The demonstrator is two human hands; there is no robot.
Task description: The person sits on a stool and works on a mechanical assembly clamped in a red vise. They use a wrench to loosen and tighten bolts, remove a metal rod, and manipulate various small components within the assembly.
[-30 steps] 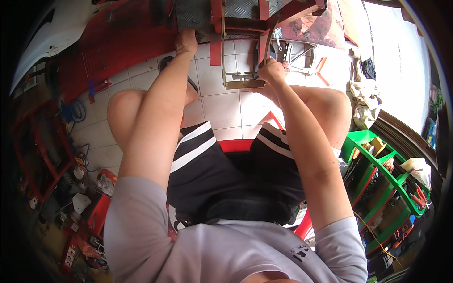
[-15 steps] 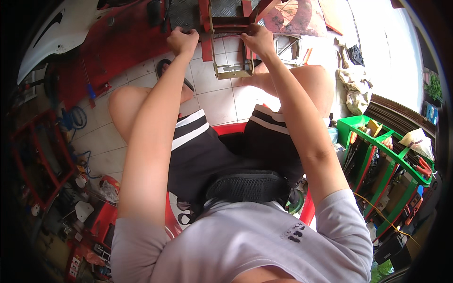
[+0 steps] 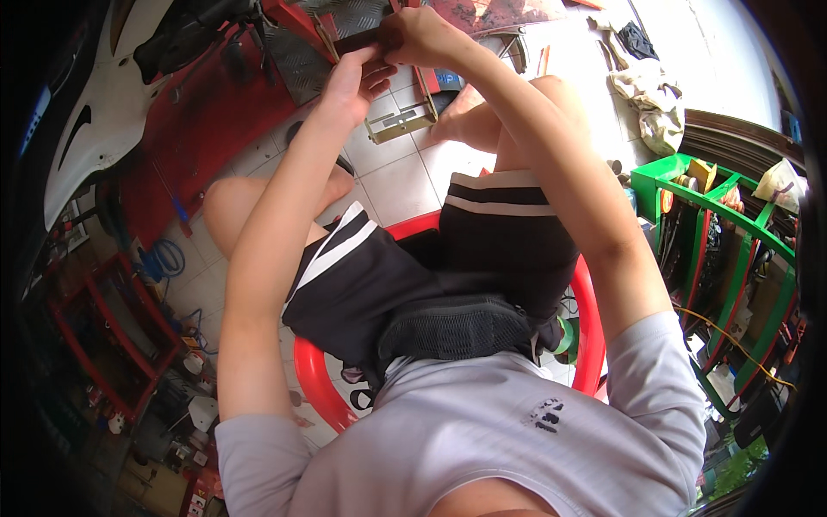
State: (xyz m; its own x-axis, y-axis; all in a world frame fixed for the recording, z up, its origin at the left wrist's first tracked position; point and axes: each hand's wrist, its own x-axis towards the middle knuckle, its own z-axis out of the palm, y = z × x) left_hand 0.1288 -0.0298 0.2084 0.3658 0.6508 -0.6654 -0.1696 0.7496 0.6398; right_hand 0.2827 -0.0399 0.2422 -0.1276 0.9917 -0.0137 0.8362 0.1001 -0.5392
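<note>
At the top middle stands a red metal frame (image 3: 426,84) with a brassy slotted bracket (image 3: 401,126) at its lower end. A dark bar (image 3: 355,41) crosses its upper part. My right hand (image 3: 424,38) is closed at the bar's right end, its fingers partly hidden in shade. Just below the bar is my left hand (image 3: 349,89), its fingers loosely bent and apart, with nothing seen in the palm. Its fingertips come close to my right hand; whether they touch is unclear.
I sit on a red plastic chair (image 3: 589,332). On the right is a green rack (image 3: 659,177) full of tools; beyond it lies a crumpled beige cloth (image 3: 650,95). A white vehicle panel (image 3: 103,108) and red mat (image 3: 185,159) are at upper left, with a blue coiled hose (image 3: 162,258) nearer.
My view has turned, and the frame appears farther left and tilted. My right hand has moved left toward my left hand, which has loosened from a closed pinch.
</note>
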